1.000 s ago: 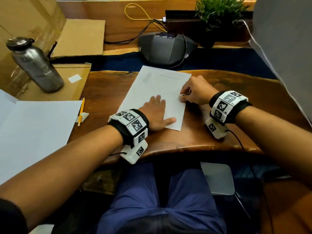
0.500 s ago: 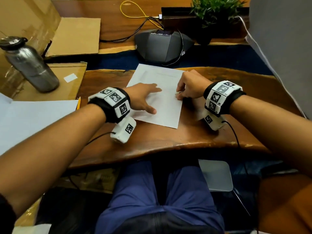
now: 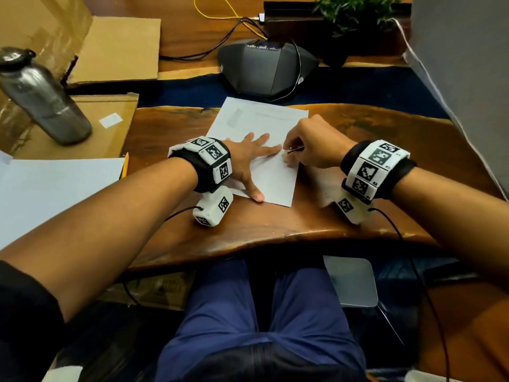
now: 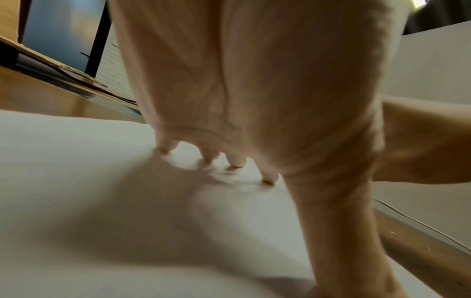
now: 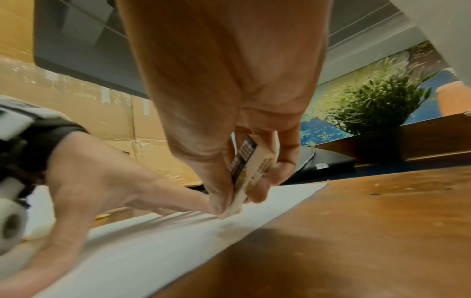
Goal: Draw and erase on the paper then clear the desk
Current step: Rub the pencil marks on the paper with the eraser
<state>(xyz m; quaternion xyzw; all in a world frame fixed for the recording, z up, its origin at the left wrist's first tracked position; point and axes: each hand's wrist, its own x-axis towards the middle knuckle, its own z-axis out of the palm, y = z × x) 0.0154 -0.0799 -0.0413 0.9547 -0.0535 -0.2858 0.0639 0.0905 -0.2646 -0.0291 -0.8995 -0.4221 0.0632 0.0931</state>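
A white sheet of paper [image 3: 272, 180] lies on the wooden desk [image 3: 358, 128], with a faint grey smudge near its far left corner. My left hand [image 3: 249, 158] lies flat on the sheet [image 4: 76, 181], fingers spread and straight, pressing it down. My right hand [image 3: 300, 150] pinches a small white eraser [image 5: 251, 175] in a printed sleeve, its lower end touching the paper [image 5: 153, 242] near the right edge. The eraser tip [image 3: 284, 156] sits right next to my left index finger. A yellow pencil [image 3: 125, 166] lies at the desk's left, beside a big blank sheet.
A steel water bottle [image 3: 41, 97] stands on cardboard [image 3: 104, 128] at the left. A large white sheet [image 3: 49, 194] covers the near left. A dark conference speaker [image 3: 264, 67] with cables sits behind the paper, a potted plant [image 3: 355, 12] beyond it. A grey panel [image 3: 468, 64] borders the right.
My left hand has shifted on the sheet, from its lower middle out to its left edge and back to the middle. My right hand stays on the eraser at the right edge.
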